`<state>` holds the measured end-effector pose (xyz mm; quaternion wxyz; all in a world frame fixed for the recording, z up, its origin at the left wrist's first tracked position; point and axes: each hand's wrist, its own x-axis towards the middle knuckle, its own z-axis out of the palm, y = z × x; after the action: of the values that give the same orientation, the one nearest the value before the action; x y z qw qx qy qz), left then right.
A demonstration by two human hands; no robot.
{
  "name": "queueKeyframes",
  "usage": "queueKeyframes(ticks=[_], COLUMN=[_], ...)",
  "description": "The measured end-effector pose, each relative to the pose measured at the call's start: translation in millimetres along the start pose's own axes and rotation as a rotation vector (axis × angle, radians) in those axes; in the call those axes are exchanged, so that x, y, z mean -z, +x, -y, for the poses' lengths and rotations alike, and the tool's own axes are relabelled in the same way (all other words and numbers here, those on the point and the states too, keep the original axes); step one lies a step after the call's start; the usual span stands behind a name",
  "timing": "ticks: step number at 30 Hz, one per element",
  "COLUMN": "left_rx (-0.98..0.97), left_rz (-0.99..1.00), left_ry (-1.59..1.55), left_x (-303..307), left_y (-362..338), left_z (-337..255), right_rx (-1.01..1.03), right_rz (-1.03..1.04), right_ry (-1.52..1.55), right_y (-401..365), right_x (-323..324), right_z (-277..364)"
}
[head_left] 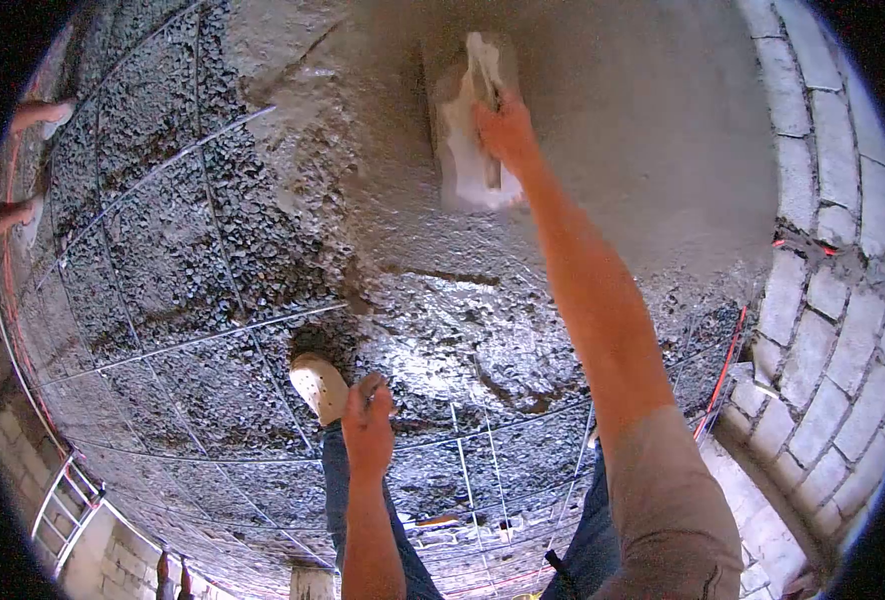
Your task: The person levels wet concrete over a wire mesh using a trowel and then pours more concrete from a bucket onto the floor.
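My right hand (pixel 506 130) grips the handle of a wide flat float (pixel 470 150), which lies on smooth wet concrete (pixel 653 120) at the top middle. The float's face is smeared with grey. My left hand (pixel 369 410) hangs above the rough concrete near my knee, its fingers bent together; whether they hold anything is too small to tell. Beside it, my light perforated shoe (pixel 318 387) stands in the rough, wet mix (pixel 463 330). Dark gravel (pixel 183 230) with thin metal bars (pixel 153 175) across it spreads to the left.
A grey block wall (pixel 813 140) runs down the right side. Another person's feet (pixel 28 213) stand at the far left edge. A ladder (pixel 66 505) leans at the lower left, near someone's legs (pixel 173 577). Red line (pixel 728 360) runs beside the right wall.
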<state>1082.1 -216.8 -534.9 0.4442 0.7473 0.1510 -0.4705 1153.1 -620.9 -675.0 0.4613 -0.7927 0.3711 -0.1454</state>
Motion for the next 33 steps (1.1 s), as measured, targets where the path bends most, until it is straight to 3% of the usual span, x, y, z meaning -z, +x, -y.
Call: queueKeyframes(ticks=[3, 5, 6, 9, 11, 15, 17, 21, 22, 24, 26, 30, 33], left_rx=[-0.112, -0.029, -0.113, -0.014, -0.025, 0.041, -0.193, -0.04, -0.018, -0.064, -0.066, -0.075, -0.107], left_rz=[-0.016, -0.039, 0.008, 0.028, 0.029, 0.024, 0.021, 0.062, 0.055, 0.11, 0.18, 0.17, 0.161], left_ry=[-0.006, -0.031, 0.028, -0.007, -0.061, -0.011, 0.17, -0.088, -0.002, -0.013, 0.011, -0.075, 0.058], left_x=[-2.1, 0.7, 3.1, 5.0, 8.8, 7.6, 7.5, 9.5, 8.5, 8.9, 8.9, 3.3, -0.2], left_y=[1.6, 6.2, 8.1, 3.2, 7.6, 12.9, 12.9, 15.2, 15.2, 14.2, 10.9, 9.6, 13.6], left_z=[-9.8, -6.3, -9.0, -20.0, -12.3, -25.9, -29.5, -42.2, -47.6, -47.4, -56.2, -70.3, -68.8], right_rx=[-0.157, -0.105, -0.086, -0.172, -0.008, -0.051, -0.155, -0.067, -0.064, -0.065, -0.01, -0.062, -0.103], right_rz=[-0.078, -0.205, -0.251, -0.145, -0.339, -0.26, -0.228, -0.315, -0.331, -0.359, -0.38, -0.392, -0.414], right_ry=[0.042, -0.017, -0.031, 0.166, -0.003, 0.111, 0.176, 0.165, 0.156, 0.149, -0.103, 0.096, -0.059], right_y=[41.5, 56.6, 63.0, 59.3, 58.9, 91.7, 95.1, 127.2, 128.7, 132.0, 135.6, 146.1, 143.5], right_x=[-28.0, -45.3, -50.9, -64.3, -72.6, -93.6, -90.7, -112.0, -112.1, -111.5, -108.6, -111.0, -106.9], right_z=[-17.0, -16.1, -7.5, 15.0, 40.5, 40.2, 56.9, 33.1, 31.9, 28.4, 24.0, 26.3, 34.8])
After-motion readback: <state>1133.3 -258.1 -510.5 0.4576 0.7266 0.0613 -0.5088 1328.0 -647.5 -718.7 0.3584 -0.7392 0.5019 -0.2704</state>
